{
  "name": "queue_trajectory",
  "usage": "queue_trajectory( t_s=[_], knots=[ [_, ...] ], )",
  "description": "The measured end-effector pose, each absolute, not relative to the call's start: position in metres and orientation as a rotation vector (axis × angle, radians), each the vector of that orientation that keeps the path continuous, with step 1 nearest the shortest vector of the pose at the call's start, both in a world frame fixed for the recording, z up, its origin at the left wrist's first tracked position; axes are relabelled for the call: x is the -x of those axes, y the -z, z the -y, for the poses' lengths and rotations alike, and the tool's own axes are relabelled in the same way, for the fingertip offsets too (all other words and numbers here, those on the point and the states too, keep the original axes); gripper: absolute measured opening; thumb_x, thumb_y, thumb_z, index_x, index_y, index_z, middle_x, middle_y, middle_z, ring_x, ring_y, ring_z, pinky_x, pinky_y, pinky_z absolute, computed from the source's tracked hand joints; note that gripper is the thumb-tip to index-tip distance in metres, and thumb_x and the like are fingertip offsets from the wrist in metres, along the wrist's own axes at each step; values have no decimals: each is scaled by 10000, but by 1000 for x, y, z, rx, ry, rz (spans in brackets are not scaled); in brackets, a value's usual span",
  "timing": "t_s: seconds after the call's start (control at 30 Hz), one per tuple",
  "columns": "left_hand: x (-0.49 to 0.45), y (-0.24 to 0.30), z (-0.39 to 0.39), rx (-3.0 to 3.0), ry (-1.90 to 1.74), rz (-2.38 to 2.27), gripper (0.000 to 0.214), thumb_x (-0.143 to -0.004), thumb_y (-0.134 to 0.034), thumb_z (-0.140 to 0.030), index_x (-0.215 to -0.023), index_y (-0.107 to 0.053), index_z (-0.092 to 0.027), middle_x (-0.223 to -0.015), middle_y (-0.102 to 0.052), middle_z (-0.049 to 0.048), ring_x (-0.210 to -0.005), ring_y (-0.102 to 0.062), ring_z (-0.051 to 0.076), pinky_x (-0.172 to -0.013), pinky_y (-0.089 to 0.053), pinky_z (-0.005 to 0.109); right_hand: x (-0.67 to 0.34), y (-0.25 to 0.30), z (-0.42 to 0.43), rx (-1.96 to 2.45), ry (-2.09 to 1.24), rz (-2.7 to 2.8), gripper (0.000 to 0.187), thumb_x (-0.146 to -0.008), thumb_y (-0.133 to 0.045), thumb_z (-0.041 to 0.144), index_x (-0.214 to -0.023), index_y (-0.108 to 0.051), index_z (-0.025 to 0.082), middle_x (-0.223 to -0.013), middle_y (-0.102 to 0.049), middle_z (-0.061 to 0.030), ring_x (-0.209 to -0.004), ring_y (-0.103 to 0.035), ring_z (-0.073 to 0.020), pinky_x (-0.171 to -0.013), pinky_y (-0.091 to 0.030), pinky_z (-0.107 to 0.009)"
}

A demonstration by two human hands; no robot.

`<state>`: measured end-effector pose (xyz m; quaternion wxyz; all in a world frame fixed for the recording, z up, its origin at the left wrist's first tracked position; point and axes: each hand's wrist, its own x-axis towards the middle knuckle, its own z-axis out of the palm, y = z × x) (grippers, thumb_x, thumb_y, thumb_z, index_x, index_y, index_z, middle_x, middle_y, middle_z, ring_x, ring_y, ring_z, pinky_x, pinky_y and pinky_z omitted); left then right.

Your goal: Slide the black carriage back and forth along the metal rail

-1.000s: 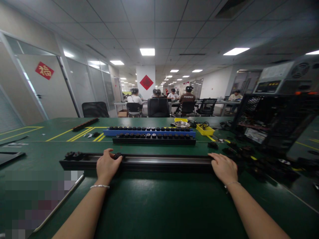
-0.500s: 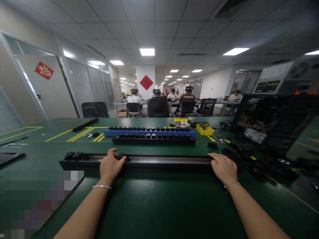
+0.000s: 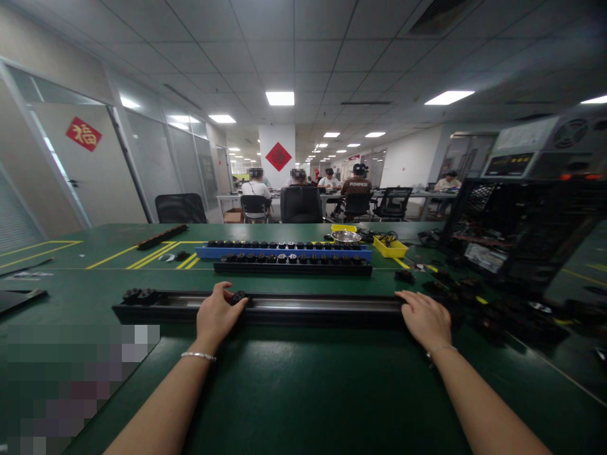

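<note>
A long black rail (image 3: 322, 309) with a shiny metal channel lies crosswise on the green table before me. Two small black modules with rounded tops (image 3: 140, 296) sit in its left end. My left hand (image 3: 219, 316) is closed over the channel, thumb and fingers around another small black module (image 3: 240, 296), which is partly hidden. At the rail's right end, my right hand (image 3: 427, 316) grips it, with the fingers over the far edge and the thumb hidden.
Behind the rail stand a black rail (image 3: 294, 269) and a blue rail (image 3: 284, 253), both filled with modules. A metal bowl (image 3: 346, 237) and yellow tray (image 3: 389, 248) sit farther back. Loose black parts (image 3: 507, 309) and an opened computer case (image 3: 493, 221) are at right.
My left hand has slid a little to the right along the channel, and the small black module has moved with it. My right hand stays in place.
</note>
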<state>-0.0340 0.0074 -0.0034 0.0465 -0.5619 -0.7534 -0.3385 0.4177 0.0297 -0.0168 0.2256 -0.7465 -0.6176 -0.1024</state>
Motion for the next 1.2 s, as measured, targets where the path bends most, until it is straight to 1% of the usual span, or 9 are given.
queue_trajectory(
  t_s=[0.2,0.37,0.6,0.87,1.07,1.2],
  knots=[
    [31,2,-6,1747,1040,2290,489,-721,-568,-493,-1105,-436,-222,-852,-659,16,-813,-636,229,-641,-422,295,-418,16,-30,2055,269,1703,457,-817,-285,286,-1153,-593,317,-1258,-555,46,-1191,-431,-208,-1001,-289,-441],
    [31,2,-6,1767,1041,2274,481,-719,-571,-486,-1100,-439,-224,-844,-668,10,-802,-640,218,-635,-420,286,-416,16,-29,2064,290,1683,458,-809,-288,269,-1140,-601,315,-1250,-562,38,-1185,-439,-198,-996,-293,-420],
    [28,0,-5,1805,1050,2289,471,-720,-578,-479,-1094,-442,-227,-868,-676,7,-824,-639,221,-654,-426,293,-416,16,-29,2060,281,1673,453,-804,-300,267,-1138,-602,314,-1244,-567,29,-1179,-441,-201,-998,-288,-431],
    [27,0,-5,1845,1006,2264,370,-728,-578,-483,-994,-504,-237,-900,-674,16,-861,-631,221,-690,-429,294,-416,15,-29,2066,266,1688,460,-812,-283,282,-1144,-600,317,-1243,-567,30,-1184,-439,-206,-994,-295,-435],
    [25,1,-5,1857,1042,2242,406,-725,-596,-459,-1056,-501,-245,-892,-681,4,-853,-637,210,-704,-435,287,-415,16,-29,2068,275,1680,454,-806,-299,285,-1146,-597,322,-1245,-566,36,-1176,-445,-204,-995,-294,-427],
    [20,-1,-4,1893,1044,2236,402,-727,-607,-440,-1061,-497,-247,-900,-683,-1,-863,-631,213,-745,-436,300,-415,15,-29,2066,274,1682,456,-810,-285,277,-1137,-601,319,-1241,-569,34,-1179,-444,-200,-993,-291,-430]
  ],
)
